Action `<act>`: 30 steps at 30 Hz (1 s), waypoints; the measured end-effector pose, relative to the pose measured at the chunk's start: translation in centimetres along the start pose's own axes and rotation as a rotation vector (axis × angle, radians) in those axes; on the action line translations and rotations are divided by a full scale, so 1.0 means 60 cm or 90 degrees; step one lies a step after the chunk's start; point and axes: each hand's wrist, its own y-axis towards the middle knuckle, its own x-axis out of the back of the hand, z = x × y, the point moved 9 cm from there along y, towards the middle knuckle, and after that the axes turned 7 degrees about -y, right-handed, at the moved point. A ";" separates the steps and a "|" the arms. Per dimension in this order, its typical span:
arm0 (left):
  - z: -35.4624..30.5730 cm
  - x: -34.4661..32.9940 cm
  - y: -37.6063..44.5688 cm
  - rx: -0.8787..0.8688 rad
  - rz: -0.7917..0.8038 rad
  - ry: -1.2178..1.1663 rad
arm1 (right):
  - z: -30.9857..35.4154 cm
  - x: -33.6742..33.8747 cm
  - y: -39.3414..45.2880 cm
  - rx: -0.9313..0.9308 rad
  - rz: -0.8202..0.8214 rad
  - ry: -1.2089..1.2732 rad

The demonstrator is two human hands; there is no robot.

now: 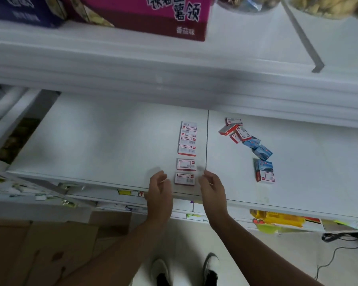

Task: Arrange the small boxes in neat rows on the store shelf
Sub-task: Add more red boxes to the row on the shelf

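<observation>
1. White store shelf (pixel 103 141): a column of red-and-white boxes (pixel 187 139) runs away from both hands.
2. Left hand (pixel 160 185) and right hand (pixel 212 185), half-open and empty, flank the nearest box (pixel 184 178).
3. Nudge it squarely toward its neighbour (pixel 186 164).
4. Loose pile (pixel 247 143) waits rightward.

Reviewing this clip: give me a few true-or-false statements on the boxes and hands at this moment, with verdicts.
1. Both hands are empty. True: the left hand and right hand flank the nearest red-and-white box, holding nothing.
2. The column of red-and-white boxes lies right of the shelf seam. False: it lies left of it.
3. Blue boxes sit in the loose pile right of the seam. True.
4. The magenta carton stands on the same shelf as the small boxes. False: it stands on the shelf above.
</observation>
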 end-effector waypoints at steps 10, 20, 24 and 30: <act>0.013 -0.082 0.015 0.122 0.022 -0.217 | -0.007 -0.074 0.006 -0.073 0.035 0.170; -0.021 -0.120 0.068 0.072 0.087 -0.226 | 0.007 -0.086 0.070 -0.067 0.044 0.164; -0.038 -0.133 0.082 0.046 0.104 -0.223 | 0.019 -0.086 0.087 -0.069 0.058 0.152; -0.060 -0.148 0.102 0.026 0.093 -0.171 | 0.034 -0.081 0.121 -0.055 0.063 0.127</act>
